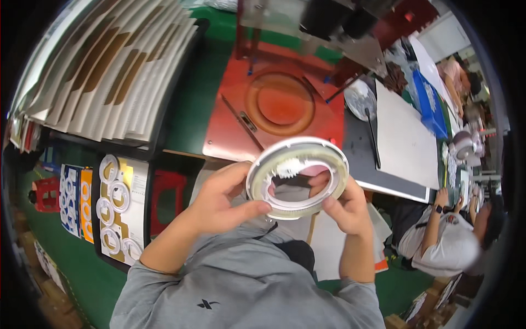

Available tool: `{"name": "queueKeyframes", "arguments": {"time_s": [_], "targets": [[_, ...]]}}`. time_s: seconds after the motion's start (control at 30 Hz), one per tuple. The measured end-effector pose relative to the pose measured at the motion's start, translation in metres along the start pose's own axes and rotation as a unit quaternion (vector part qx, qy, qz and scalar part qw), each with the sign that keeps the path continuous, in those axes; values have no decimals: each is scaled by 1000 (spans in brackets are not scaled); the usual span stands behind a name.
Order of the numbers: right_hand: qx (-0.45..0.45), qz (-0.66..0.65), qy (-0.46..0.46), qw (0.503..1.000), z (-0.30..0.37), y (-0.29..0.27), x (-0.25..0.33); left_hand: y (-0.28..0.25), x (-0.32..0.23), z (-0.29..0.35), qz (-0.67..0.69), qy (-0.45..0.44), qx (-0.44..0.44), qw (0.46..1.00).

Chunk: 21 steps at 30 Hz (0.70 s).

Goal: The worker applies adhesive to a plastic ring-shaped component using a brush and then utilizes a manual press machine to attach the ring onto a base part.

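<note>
Between my two hands I hold up a white plastic ring point(298, 143), tilted so that its inner side with a pale yellowish band faces me. A small white toothed piece point(289, 168) shows near the upper inner edge of its opening. My left hand point(224, 198) grips the ring's left rim, thumb on the near edge. On the opposite rim my right hand point(349, 205) is closed, its thumb at the lower right and some fingers visible through the opening. Beyond the ring lies a red machine bed point(224, 129) with a round brown ring-shaped fixture point(253, 104).
A rack of stacked white sheets point(148, 104) stands at the left, above a panel holding several white rings point(119, 196). Machine parts point(356, 24) overhang the red bed. A grey board point(402, 134) and a blue bin point(430, 104) lie right. A co-worker point(444, 241) sits at the right.
</note>
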State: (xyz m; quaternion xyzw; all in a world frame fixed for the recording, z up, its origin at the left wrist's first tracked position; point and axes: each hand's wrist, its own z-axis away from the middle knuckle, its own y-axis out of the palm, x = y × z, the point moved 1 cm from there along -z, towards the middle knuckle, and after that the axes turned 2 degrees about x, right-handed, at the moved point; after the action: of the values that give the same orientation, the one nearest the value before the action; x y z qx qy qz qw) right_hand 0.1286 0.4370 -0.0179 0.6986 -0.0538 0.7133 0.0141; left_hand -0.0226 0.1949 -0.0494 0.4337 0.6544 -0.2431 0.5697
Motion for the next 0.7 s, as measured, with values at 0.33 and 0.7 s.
{"name": "queueKeyframes", "arguments": {"time_s": [0.33,0.7], "targets": [[-422,-207,-21,882,98,-247,-76,-73,47,75,-77,-316,-184,928],[-490,-347,79,796,137,-465,-165,-284,116,312,-553,-430,-456,549]]}}
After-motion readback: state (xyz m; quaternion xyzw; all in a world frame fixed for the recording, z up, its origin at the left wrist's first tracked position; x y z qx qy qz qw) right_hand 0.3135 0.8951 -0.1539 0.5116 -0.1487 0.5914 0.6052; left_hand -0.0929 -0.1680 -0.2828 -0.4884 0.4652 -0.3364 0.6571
